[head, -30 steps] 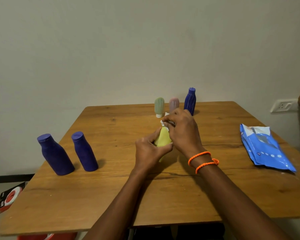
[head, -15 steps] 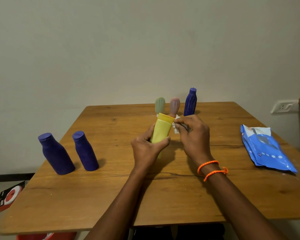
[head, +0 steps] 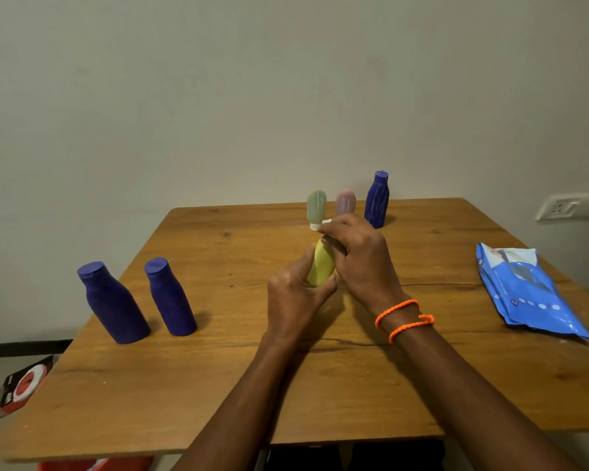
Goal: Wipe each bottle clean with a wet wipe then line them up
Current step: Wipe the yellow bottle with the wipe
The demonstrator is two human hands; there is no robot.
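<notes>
My left hand (head: 295, 300) grips the lower part of a yellow bottle (head: 321, 266) above the middle of the wooden table (head: 218, 385). My right hand (head: 357, 256) covers the bottle's top and pinches a white wet wipe (head: 326, 222) against it; only a small corner of the wipe shows. Behind my hands a green bottle (head: 316, 208), a pink bottle (head: 346, 201) and a ribbed blue bottle (head: 376, 200) stand in a row. Two dark blue bottles (head: 111, 302) (head: 170, 297) stand at the table's left.
A blue pack of wet wipes (head: 527, 294) lies at the table's right side. On the floor at the left lies a small red and black packet (head: 23, 385). A wall socket (head: 563, 207) sits at the right. Something red (head: 92, 465) shows under the table's front edge.
My right hand, which was beside the bottle's uncovered top half a second ago, has moved back over the top with the wipe. My left hand keeps its grip on the bottle.
</notes>
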